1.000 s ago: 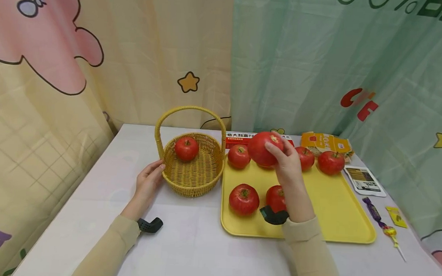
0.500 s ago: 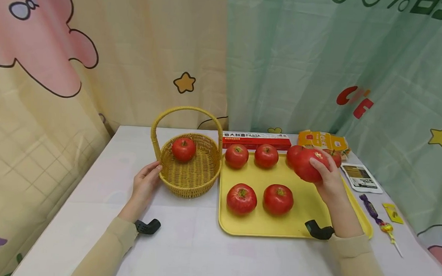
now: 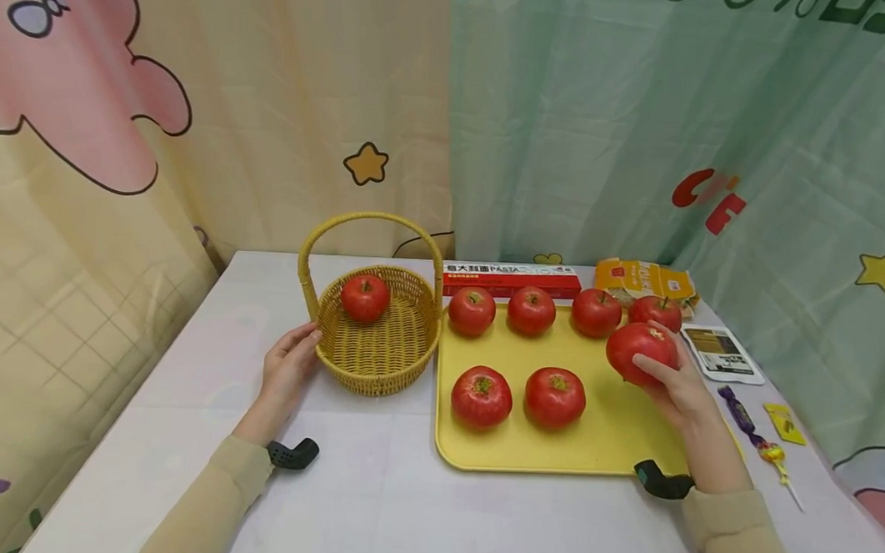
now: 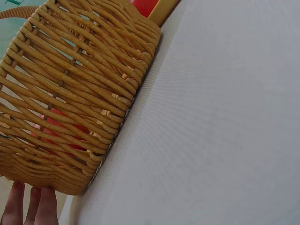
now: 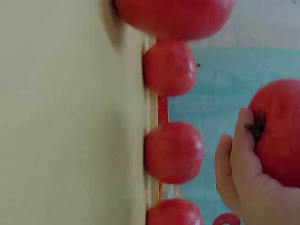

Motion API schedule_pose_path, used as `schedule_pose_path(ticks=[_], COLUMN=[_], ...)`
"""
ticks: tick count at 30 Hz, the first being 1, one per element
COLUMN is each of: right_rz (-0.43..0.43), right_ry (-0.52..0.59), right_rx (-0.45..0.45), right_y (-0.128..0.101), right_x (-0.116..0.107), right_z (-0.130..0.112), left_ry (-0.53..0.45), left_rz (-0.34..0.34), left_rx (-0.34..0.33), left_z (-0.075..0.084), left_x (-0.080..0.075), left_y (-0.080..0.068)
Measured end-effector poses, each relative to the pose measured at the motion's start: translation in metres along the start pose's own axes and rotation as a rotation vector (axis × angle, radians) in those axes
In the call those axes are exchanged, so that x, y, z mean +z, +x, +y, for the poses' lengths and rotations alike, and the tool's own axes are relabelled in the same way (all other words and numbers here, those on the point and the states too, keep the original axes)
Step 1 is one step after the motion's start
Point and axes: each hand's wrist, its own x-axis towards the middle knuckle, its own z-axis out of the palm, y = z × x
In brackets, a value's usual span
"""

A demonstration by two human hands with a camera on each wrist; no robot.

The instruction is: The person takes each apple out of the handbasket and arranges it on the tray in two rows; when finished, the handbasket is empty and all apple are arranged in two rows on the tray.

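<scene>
My right hand [image 3: 681, 381] grips a red apple [image 3: 639, 354] above the right part of the yellow tray [image 3: 508, 457]. In the right wrist view the held apple [image 5: 281, 136] has its stem against my fingers [image 5: 241, 159]. At the left side of the wicker basket [image 3: 377, 382] is my left hand [image 3: 287, 367], its fingertips touching the weave near the rim. One apple [image 3: 364, 298] lies inside that basket at the back left. In the left wrist view straight fingers [image 4: 46, 206] meet the basket's side [image 4: 65, 93].
Several apples [image 3: 556, 397] sit on the tray in two rows. Behind it lie a red pasta box [image 3: 510, 280] and an orange packet [image 3: 647, 280]. To its right are a white pouch [image 3: 722, 354], a purple-wrapped candy [image 3: 738, 409], a lollipop [image 3: 771, 452] and a small yellow packet [image 3: 784, 423].
My right hand has carried the apple rightward across the tray and lowered it toward the tray's right part. My left hand has stayed at the basket.
</scene>
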Motion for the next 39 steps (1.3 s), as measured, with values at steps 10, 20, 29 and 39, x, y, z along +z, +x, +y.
schedule_pose_path(ticks=[10, 20, 29, 39], right_rz=[-0.056, -0.116, -0.175, -0.181], right_ry=[-0.507, -0.749, -1.056, -1.172], right_rx=[0.045, -0.007, 0.056, 0.004], right_y=[-0.003, -0.008, -0.008, -0.008], right_x=[-0.024, -0.043, -0.045, -0.028], right_z=[0.001, -0.004, 0.001, 0.007], left_ry=[-0.007, -0.024, 0.001, 0.001], left_rz=[-0.013, -0.014, -0.008, -0.011], left_rx=[0.005, -0.009, -0.016, -0.003], left_z=[0.0, 0.001, 0.001, 0.001], left_x=[0.0, 0.0, 0.0, 0.0], left_y=[-0.001, 0.0, 0.0, 0.0])
